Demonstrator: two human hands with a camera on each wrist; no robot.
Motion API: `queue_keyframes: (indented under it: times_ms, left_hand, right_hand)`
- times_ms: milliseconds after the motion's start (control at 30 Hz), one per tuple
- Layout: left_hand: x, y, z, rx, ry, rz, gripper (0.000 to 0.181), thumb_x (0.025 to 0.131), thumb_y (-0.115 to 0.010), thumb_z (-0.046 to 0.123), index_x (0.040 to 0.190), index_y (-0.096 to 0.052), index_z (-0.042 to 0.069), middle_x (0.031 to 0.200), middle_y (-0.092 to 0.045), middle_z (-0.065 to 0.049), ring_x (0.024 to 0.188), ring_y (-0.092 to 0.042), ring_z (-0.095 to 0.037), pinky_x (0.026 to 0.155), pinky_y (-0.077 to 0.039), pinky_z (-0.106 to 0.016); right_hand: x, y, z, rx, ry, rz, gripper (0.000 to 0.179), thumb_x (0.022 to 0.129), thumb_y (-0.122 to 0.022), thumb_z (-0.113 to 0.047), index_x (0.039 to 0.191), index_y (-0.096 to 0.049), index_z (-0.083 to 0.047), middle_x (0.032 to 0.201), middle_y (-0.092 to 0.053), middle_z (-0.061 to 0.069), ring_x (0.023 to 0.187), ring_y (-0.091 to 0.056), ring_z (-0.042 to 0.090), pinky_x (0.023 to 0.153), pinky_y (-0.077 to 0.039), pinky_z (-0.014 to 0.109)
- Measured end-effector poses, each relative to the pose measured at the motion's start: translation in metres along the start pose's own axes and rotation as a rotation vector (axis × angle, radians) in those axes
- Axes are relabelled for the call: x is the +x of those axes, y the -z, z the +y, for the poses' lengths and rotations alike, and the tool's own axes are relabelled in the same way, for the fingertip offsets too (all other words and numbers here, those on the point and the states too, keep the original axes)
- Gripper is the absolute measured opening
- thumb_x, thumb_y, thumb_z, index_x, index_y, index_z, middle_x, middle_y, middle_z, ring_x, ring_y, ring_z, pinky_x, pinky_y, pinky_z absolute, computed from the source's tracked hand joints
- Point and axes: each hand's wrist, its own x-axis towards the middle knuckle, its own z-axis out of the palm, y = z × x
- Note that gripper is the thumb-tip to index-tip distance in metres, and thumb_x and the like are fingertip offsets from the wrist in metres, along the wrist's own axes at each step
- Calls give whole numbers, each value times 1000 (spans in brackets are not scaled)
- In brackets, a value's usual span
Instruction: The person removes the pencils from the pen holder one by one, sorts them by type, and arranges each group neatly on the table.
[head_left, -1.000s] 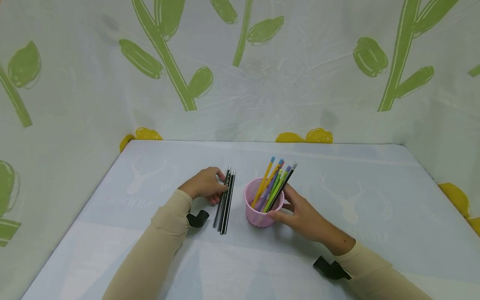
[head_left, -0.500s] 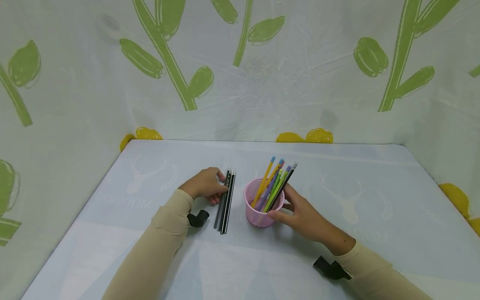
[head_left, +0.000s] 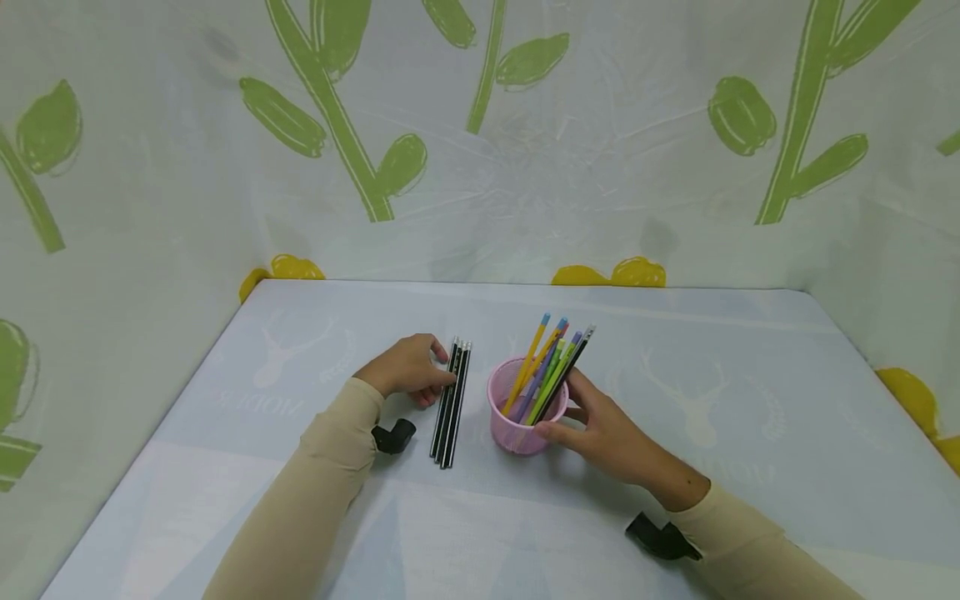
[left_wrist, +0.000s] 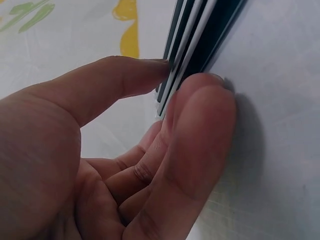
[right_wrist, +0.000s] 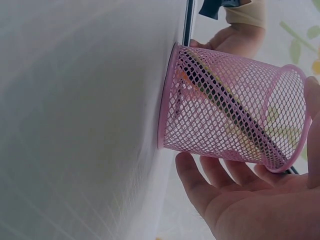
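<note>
Several black pencils with pale stripes lie side by side on the table left of centre. My left hand has its thumb over them and its bent fingers at their left side, pinching at the edge of the row. In the left wrist view, the thumb tip meets the black pencils, and a fingertip partly covers them. A pink mesh pencil cup stands upright to their right, with yellow, purple, green and black pencils leaning in it. Around its right side curls my right hand, thumb at the near rim.
The table has a pale printed cloth and meets a white wall covering with green leaf drawings at its back edge. A black wrist mount hangs below the right forearm, another black mount below the left.
The leftmost black pencil has turned and shifted slightly, lying closer in line with the others. My left hand has moved very slightly left; the right hand and cup stay still.
</note>
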Motion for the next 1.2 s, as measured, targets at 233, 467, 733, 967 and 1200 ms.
queue_keyframes:
  times_ms: [233, 467, 733, 967, 1200]
  left_hand:
    - [-6, 3, 9, 116, -83, 131, 29, 96, -65, 34, 110, -56, 11, 84, -66, -6, 61, -64, -17, 58, -51, -29]
    - [-16, 0, 28, 144, -187, 274, 27, 98, -61, 41, 107, -60, 16, 89, -66, -4, 64, -63, -18, 59, -48, -31]
    - [-27, -8, 46, 123, -301, 396, 22, 97, -63, 39, 103, -63, 17, 90, -67, -1, 67, -55, -18, 58, -46, -29]
    - [-35, -16, 57, 121, -380, 437, 18, 95, -65, 36, 100, -65, 18, 83, -66, 2, 62, -54, -14, 55, -45, -27]
    - [-41, -24, 64, 101, -465, 459, 12, 94, -67, 30, 95, -66, 18, 78, -65, 4, 57, -52, -11, 51, -43, -25]
  right_hand:
    - [0, 0, -2, 11, 7, -1, 93, 92, -74, -28, 161, -13, -16, 163, -28, 11, 146, -37, 35, 109, -42, 54]
    - [-1, 0, -3, 9, 11, 2, 93, 92, -74, -28, 161, -13, -16, 162, -29, 11, 146, -38, 35, 109, -43, 54]
    - [0, -1, -1, 4, -3, 6, 92, 91, -74, -29, 160, -14, -17, 161, -31, 10, 145, -38, 35, 109, -43, 54]
    - [0, -1, -1, 5, -6, 6, 92, 91, -74, -29, 160, -14, -17, 161, -31, 10, 145, -38, 35, 109, -43, 55]
    - [0, -1, -1, 4, 10, 10, 89, 92, -73, -29, 159, -17, -16, 159, -34, 11, 143, -40, 35, 108, -44, 54]
